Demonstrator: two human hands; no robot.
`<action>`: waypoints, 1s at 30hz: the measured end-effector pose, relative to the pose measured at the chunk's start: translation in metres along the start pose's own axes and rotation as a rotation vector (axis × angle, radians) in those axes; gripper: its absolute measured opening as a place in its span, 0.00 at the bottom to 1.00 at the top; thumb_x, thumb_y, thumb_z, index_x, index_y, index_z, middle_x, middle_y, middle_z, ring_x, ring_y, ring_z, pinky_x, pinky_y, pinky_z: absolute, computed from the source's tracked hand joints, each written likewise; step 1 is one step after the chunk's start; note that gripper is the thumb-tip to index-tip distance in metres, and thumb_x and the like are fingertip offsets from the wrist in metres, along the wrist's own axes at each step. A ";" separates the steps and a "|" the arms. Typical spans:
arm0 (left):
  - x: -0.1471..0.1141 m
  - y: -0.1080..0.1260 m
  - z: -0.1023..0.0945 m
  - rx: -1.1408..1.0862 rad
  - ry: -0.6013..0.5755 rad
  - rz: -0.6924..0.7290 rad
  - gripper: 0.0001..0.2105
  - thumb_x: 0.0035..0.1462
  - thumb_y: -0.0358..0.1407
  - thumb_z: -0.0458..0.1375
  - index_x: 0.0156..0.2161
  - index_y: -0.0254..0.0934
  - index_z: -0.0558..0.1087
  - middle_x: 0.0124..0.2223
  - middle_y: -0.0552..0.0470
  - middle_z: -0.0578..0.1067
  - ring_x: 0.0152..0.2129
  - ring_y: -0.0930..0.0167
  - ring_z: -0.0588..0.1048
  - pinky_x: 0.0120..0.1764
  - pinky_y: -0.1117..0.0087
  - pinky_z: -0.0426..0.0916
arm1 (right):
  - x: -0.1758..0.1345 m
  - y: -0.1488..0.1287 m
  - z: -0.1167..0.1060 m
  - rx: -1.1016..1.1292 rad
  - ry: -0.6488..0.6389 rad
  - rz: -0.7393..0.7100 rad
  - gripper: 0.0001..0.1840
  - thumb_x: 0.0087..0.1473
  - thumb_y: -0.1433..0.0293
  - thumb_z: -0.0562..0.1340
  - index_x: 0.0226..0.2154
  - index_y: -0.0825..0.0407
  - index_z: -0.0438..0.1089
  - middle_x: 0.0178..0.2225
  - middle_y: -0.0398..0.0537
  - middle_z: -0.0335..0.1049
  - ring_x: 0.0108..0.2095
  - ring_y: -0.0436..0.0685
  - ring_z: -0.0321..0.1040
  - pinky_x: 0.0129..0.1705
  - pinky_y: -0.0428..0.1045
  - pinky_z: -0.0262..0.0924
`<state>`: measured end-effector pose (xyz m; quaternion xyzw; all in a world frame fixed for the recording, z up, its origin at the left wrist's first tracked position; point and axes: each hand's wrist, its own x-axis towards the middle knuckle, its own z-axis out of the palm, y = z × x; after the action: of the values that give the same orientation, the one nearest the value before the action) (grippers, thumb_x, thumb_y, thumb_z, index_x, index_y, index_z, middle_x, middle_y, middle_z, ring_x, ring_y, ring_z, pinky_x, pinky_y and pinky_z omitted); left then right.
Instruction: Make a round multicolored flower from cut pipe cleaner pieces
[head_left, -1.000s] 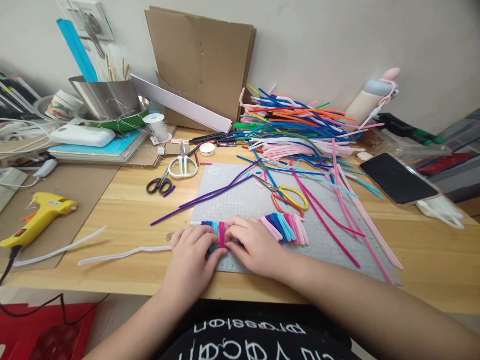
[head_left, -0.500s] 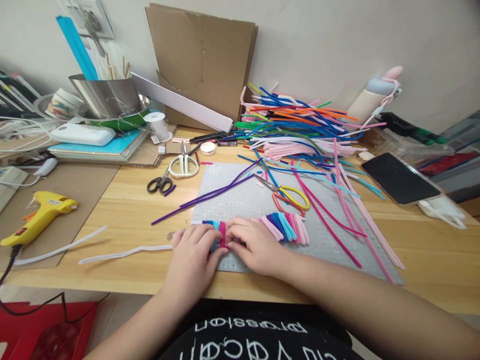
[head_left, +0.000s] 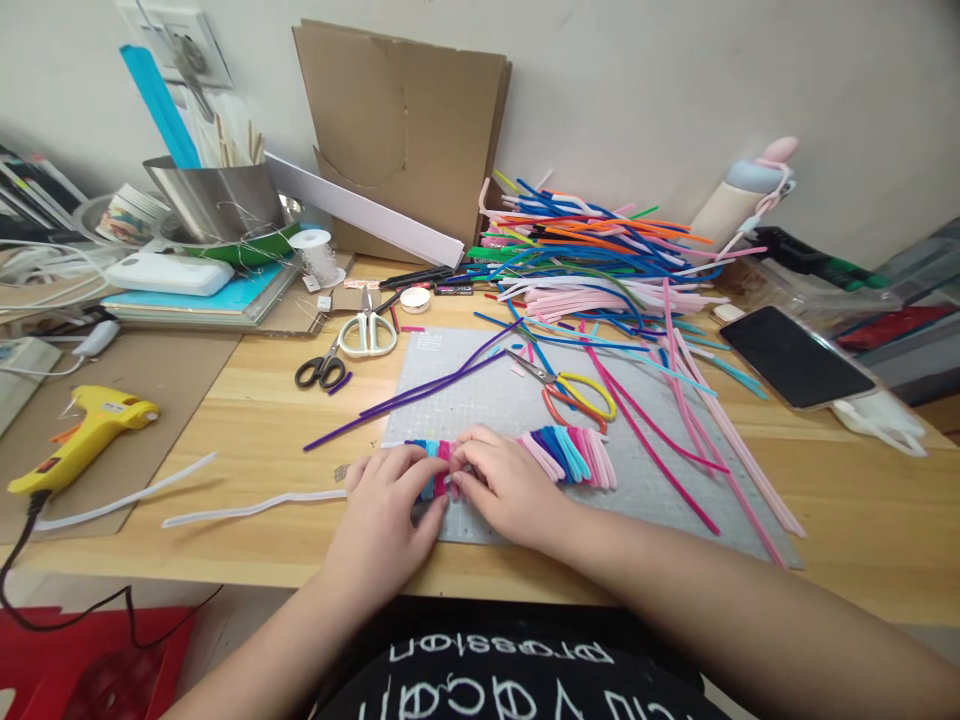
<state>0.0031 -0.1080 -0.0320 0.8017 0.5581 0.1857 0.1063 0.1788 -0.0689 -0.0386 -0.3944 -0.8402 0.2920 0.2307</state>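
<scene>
1. Left hand [head_left: 384, 500]: grip's pinching a striped pipe-cleaner strip [head_left: 442, 453], which sits right between the two hands, over the grey mat [head_left: 466, 408].
2. Right hand [head_left: 514, 490]: grip's pinching the strip's pink part too.
3. Folded pipe cleaners [head_left: 576, 457] fan out at 3 o'clock, just past the right hand.
4. Scissors [head_left: 555, 379] at 2 o'clock, purple pipe cleaners [head_left: 442, 379] at 11.
5. White pipe cleaner [head_left: 255, 503] on the tabletop [head_left: 262, 420] at 9, glue gun [head_left: 82, 435] way farther out.
</scene>
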 end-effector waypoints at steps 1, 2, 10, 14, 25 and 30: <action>0.001 -0.002 -0.001 0.004 -0.018 0.019 0.11 0.56 0.34 0.53 0.45 0.44 0.70 0.44 0.50 0.71 0.41 0.64 0.67 0.41 0.61 0.57 | 0.000 0.000 0.000 -0.004 0.002 0.002 0.04 0.56 0.76 0.56 0.30 0.53 0.62 0.36 0.46 0.63 0.36 0.53 0.61 0.39 0.49 0.55; 0.002 -0.004 -0.003 0.007 -0.041 0.043 0.12 0.56 0.34 0.53 0.46 0.45 0.70 0.44 0.50 0.71 0.41 0.64 0.67 0.41 0.61 0.57 | 0.000 0.000 0.001 -0.008 0.008 0.004 0.04 0.56 0.75 0.55 0.31 0.53 0.62 0.36 0.46 0.63 0.37 0.53 0.61 0.39 0.49 0.55; 0.012 -0.007 -0.014 0.029 -0.136 0.143 0.11 0.57 0.35 0.52 0.45 0.43 0.69 0.43 0.51 0.72 0.41 0.64 0.68 0.43 0.60 0.59 | 0.000 0.001 0.001 -0.015 0.021 0.007 0.04 0.58 0.73 0.54 0.31 0.52 0.60 0.34 0.46 0.64 0.36 0.53 0.60 0.38 0.49 0.54; 0.010 -0.006 -0.012 0.008 -0.091 0.137 0.10 0.56 0.38 0.55 0.43 0.42 0.70 0.43 0.50 0.73 0.41 0.64 0.68 0.43 0.60 0.59 | 0.000 0.001 0.002 -0.023 0.029 0.000 0.04 0.59 0.72 0.53 0.32 0.52 0.60 0.33 0.45 0.64 0.36 0.53 0.60 0.38 0.49 0.54; 0.003 -0.012 0.000 -0.038 0.023 0.105 0.08 0.57 0.37 0.55 0.41 0.41 0.70 0.42 0.50 0.74 0.41 0.65 0.71 0.42 0.60 0.59 | 0.000 -0.002 0.001 -0.091 -0.009 -0.048 0.03 0.56 0.73 0.57 0.35 0.54 0.65 0.37 0.48 0.66 0.36 0.54 0.62 0.37 0.49 0.54; 0.008 -0.012 -0.008 -0.093 -0.071 0.066 0.09 0.59 0.33 0.51 0.43 0.42 0.69 0.42 0.51 0.74 0.41 0.66 0.70 0.42 0.61 0.60 | -0.001 0.001 0.004 -0.064 0.007 -0.050 0.05 0.56 0.74 0.56 0.34 0.54 0.68 0.37 0.47 0.67 0.37 0.53 0.63 0.38 0.49 0.55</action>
<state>-0.0082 -0.0963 -0.0280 0.8200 0.5179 0.1863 0.1569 0.1773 -0.0704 -0.0426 -0.3816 -0.8579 0.2578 0.2279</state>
